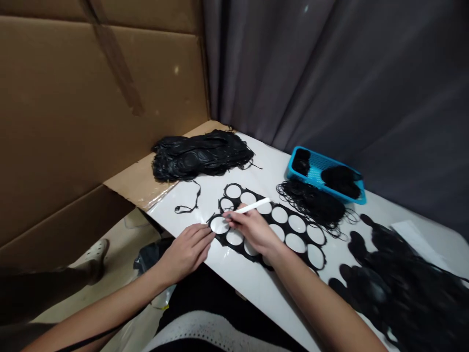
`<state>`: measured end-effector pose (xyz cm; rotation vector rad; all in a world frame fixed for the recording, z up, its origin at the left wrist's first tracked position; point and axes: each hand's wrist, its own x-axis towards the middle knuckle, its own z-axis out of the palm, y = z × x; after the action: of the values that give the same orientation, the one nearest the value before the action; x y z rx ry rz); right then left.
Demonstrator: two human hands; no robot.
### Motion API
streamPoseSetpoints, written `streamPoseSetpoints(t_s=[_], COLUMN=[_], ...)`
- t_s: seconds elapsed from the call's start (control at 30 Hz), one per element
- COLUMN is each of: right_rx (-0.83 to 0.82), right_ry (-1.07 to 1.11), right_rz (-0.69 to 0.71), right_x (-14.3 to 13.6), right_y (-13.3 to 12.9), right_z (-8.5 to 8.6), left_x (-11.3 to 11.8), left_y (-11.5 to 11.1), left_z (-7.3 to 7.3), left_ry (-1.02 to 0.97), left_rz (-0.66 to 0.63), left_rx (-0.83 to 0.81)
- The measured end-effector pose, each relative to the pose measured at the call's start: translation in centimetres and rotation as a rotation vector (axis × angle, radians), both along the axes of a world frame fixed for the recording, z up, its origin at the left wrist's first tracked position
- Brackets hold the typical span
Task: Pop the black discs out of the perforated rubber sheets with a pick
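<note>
A thin black sheet with rows of round holes [288, 222] lies flat on the white table [234, 278]. My right hand [254, 230] is closed round a white pen-like tool [256, 205]. The tool's dark tip sits at the rim of a hole near the sheet's left end. Flat beside that same end rests my left hand [191, 247], fingers stretched out and their tips touching the sheet's edge. Part of the sheet is hidden under my right hand and forearm.
A thick black bundle [201, 154] lies at the back left, near a loose black strip [198, 198]. Behind the sheet are black rings [311, 203] and a blue basket [328, 173] holding black pieces. Black sheets [399, 288] pile up at right. Cardboard [102, 98] walls the left side.
</note>
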<state>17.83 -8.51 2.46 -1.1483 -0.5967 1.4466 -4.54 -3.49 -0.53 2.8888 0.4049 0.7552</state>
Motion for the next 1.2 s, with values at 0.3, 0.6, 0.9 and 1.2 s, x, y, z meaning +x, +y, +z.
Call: streamPoseSetpoints(t_s=[0.3, 0.6, 0.9, 1.2], right_rx=[0.228, 0.346, 0.293, 0.371], right_ry=[-0.860, -1.044, -1.029, -1.120], right_rz=[0.134, 0.128, 0.097, 0.101], right_x=[-2.4, -3.4, -3.6, -3.7], right_y=[-1.9, -2.8, -2.4, -3.0], right_z=[-1.3, -2.7, -2.0, -2.4], left_x=[0.0, -0.5, -0.5, -0.6], left_y=[-0.2, -0.9, -0.2, -0.5], left_z=[-0.5, -0.6, -0.8, -0.7], left_ry=[-0.013, 0.011, 0.002, -0.006], left_rz=[0.002, 0.011, -0.014, -0.004], left_rx=[-0.014, -0.033, -0.057, -0.049])
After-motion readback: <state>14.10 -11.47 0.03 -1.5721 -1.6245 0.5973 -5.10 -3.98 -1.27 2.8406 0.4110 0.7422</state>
